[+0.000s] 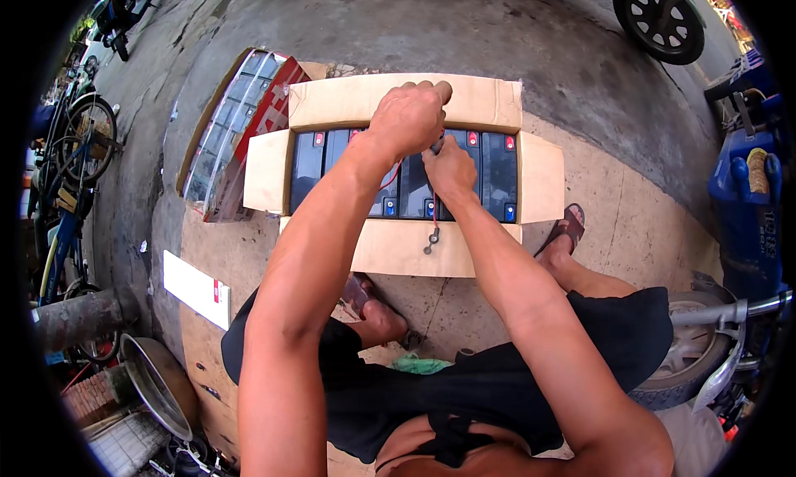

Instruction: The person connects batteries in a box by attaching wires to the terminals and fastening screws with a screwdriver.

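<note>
An open cardboard box (414,253) holds a row of several black batteries (500,174) with red and blue terminal spots. Over the middle of the box, my left hand (408,116) is closed, its knuckles above the far flap. My right hand (453,170) is closed just below and to the right of it. A small dark piece (437,145) shows between the two hands; its kind is hidden by the fingers. A thin red wire (391,177) curves out below my left hand. Metal ring terminals (431,241) on a lead hang over the near flap.
Left of the box leans a red-and-white carton (265,112) with plastic-covered contents. A flat white box (197,288) lies on the floor. A metal basin (157,386) and bicycles (87,137) stand at the left, a blue container (746,203) and a wheel (688,353) at the right.
</note>
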Demonstrator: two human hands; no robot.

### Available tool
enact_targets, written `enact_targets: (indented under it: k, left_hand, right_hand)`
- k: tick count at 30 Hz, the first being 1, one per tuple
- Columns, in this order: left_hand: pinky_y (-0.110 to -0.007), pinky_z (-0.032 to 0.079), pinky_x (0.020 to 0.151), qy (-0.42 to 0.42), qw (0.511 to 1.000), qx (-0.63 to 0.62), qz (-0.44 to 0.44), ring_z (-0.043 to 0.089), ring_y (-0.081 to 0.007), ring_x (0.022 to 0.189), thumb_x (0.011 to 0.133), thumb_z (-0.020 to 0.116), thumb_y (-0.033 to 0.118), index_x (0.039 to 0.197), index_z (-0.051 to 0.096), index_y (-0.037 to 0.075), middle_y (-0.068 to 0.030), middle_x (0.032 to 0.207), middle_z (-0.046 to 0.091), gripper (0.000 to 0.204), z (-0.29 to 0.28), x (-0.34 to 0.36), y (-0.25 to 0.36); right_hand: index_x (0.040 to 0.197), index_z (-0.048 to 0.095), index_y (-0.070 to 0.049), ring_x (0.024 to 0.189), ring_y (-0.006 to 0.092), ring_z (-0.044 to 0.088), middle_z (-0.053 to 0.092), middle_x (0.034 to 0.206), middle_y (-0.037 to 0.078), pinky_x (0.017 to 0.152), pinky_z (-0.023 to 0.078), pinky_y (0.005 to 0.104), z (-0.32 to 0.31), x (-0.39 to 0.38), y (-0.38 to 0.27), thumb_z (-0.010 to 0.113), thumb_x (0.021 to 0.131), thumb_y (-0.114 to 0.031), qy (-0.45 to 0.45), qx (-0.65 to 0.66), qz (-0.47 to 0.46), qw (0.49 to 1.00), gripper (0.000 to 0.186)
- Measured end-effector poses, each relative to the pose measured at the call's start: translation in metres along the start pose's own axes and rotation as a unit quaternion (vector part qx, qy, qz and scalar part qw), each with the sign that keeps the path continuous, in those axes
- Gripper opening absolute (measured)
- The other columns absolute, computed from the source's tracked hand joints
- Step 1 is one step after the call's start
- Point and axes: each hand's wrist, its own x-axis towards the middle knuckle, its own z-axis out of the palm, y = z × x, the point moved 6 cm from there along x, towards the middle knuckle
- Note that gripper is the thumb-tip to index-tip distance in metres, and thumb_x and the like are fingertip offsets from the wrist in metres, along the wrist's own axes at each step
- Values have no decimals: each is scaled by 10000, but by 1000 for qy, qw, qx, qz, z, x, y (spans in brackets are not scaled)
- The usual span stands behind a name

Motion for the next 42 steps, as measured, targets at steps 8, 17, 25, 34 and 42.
enact_targets:
  k: [8, 17, 25, 34, 42]
  left_hand:
    - [-459, 469, 781, -54, 995, 24, -83, 626, -362, 854, 819, 550, 139, 916, 587, 4, -195, 833, 654, 170, 3, 10, -2]
    - [-459, 470, 753, -53, 993, 26, -98, 624, -367, 833, 822, 536, 123, 868, 581, 9, -194, 828, 653, 130, 2, 10, 2]
    - [-442, 466, 763, -101, 994, 32, 14, 612, -363, 851, 799, 586, 104, 886, 586, 2, -185, 861, 649, 134, 7, 15, 2]
    - [-375, 485, 833, -207, 948, 164, 179, 599, -301, 968, 796, 587, 33, 958, 620, 24, -133, 987, 619, 165, 4, 18, 27]
    - [-419, 530, 743, -166, 965, 201, 9, 670, -341, 842, 759, 548, 56, 865, 685, 5, -205, 875, 678, 181, -27, 1, 34]
  right_hand:
    - [1073, 501, -32, 862, 409, 642, 661, 902, 230, 771, 496, 499, 1, 5, -2, 549, 864, -262, 20, -18, 6, 1000, 315]
    - [1095, 503, -60, 872, 413, 640, 666, 908, 226, 786, 486, 499, 0, 3, -3, 521, 881, -287, 15, -15, 17, 1000, 312]
    - [1105, 499, -54, 862, 398, 648, 669, 895, 224, 778, 487, 487, 2, 4, -3, 476, 883, -235, 20, -15, 19, 1000, 287]
    - [1127, 515, -81, 880, 375, 647, 675, 917, 191, 764, 493, 474, -4, 4, -4, 487, 881, -225, 36, -4, 1, 999, 286]
    - [1083, 615, -122, 857, 324, 653, 690, 894, 125, 758, 496, 396, -25, -58, 30, 603, 835, -308, 45, 97, -74, 991, 311]
